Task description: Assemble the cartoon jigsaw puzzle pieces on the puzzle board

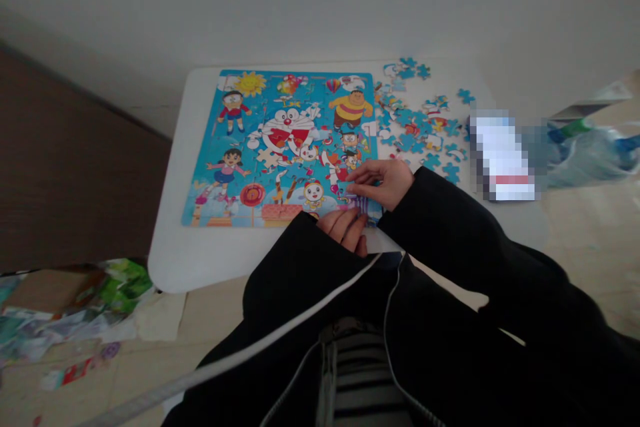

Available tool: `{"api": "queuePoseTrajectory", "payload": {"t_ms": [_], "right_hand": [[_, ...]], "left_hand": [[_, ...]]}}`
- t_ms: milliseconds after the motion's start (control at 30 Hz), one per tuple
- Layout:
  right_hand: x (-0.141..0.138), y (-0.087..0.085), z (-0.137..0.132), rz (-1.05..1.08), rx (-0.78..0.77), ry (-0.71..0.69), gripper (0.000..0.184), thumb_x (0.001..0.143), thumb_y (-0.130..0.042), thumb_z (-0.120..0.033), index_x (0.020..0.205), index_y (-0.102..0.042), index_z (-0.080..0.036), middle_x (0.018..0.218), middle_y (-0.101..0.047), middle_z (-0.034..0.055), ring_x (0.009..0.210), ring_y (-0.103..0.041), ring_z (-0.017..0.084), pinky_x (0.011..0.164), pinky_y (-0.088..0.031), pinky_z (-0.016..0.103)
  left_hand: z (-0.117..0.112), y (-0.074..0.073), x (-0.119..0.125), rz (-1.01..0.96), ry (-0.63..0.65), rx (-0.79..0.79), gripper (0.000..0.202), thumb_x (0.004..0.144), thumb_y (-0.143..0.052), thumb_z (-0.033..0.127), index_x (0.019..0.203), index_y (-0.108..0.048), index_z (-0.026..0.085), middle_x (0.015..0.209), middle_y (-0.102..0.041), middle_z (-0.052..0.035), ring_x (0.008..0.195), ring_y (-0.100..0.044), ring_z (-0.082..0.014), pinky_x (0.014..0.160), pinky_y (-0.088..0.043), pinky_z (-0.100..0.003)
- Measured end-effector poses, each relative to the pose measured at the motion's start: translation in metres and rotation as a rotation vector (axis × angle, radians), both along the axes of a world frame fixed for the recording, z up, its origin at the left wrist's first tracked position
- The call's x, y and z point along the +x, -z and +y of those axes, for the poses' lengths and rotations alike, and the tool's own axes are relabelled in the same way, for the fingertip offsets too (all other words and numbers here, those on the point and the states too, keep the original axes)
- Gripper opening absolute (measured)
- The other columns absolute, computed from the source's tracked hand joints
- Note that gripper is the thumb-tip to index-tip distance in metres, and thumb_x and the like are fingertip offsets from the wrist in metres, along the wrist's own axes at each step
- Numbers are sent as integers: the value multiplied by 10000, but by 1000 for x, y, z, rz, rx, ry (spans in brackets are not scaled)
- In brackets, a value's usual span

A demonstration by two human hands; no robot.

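A blue cartoon jigsaw puzzle point(287, 180) lies on a white table, most of its picture filled with joined pieces. Over its lower right part, my right hand point(384, 181) pinches a small puzzle piece between thumb and fingertips; the fingers hide most of that piece. My left hand point(344, 227) rests along the puzzle's lower right edge, fingers side by side and stretched out, with no object visible in it. Loose puzzle pieces point(413, 137) are spread beside the puzzle's right edge, several overlapping.
On the right of the white table point(173, 240) lies a phone point(503, 157) with a blurred screen. Behind it are clear plastic bags point(590, 153). A pale cord point(240, 353) crosses in front of my body. A cardboard box point(47, 290) and wrappers lie on the floor at left.
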State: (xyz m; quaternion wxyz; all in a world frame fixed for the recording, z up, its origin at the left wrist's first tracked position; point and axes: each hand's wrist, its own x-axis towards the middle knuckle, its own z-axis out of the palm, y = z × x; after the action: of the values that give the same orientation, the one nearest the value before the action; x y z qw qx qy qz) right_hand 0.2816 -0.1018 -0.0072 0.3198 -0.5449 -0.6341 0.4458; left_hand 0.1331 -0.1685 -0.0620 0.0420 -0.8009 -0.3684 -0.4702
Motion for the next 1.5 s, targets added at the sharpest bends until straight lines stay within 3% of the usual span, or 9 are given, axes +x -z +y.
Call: {"api": "queuePoseTrajectory", "payload": {"t_ms": [333,533,700,1033,1267,1367,1500], "right_hand": [[1,-3,-5,-273,170,-9,169,705,-711,-329,779,-697,-178,707,-680,1,601,-566,92,579,-440,218],[4,1,-3,-299,285,-74,169,724,-698,-337,786,-696,-180,744,-664,9,626,-541,93,601,-426,226],[6,5,-2,-297,367,-97,165,718,-702,-329,773,-694,-173,805,-649,27,635,-526,91,600,-424,226],[19,3,-1,-207,304,-159,213,744,-665,-322,892,-721,-179,832,-689,41,657,-572,101,597,-452,222],[23,7,0,-203,332,-253,173,761,-659,-307,847,-729,-174,815,-691,50,751,-610,126,693,-462,252],[20,1,3,-282,286,-308,148,758,-665,-284,831,-731,-173,801,-690,46,745,-605,123,694,-453,252],[10,-21,14,-496,122,-394,100,731,-680,-218,799,-731,-165,747,-690,28,681,-597,106,618,-430,218]], "left_hand": [[0,3,2,-20,-6,-3,281,847,-418,239,1002,-629,138,1000,-648,-73,979,-587,-195,867,-467,-326],[2,5,4,-27,17,20,284,847,-420,233,1002,-623,108,998,-640,-101,1054,-575,-226,888,-463,-339],[-2,9,10,-64,-49,7,282,877,-383,242,1019,-601,132,1094,-616,-123,1063,-577,-219,867,-474,-351],[3,8,7,-45,-7,65,276,834,-409,212,1001,-607,116,1054,-641,-129,1045,-592,-221,844,-494,-340],[-4,0,1,38,23,-69,303,815,-471,179,1102,-557,134,1137,-598,-144,1113,-548,-223,906,-483,-357],[-6,0,3,30,1,-59,301,807,-485,155,1099,-555,132,1137,-579,-156,1105,-545,-235,896,-481,-365],[-7,4,9,-32,-72,-21,246,825,-446,157,1029,-581,131,1097,-585,-152,1057,-565,-246,846,-481,-380]]}}
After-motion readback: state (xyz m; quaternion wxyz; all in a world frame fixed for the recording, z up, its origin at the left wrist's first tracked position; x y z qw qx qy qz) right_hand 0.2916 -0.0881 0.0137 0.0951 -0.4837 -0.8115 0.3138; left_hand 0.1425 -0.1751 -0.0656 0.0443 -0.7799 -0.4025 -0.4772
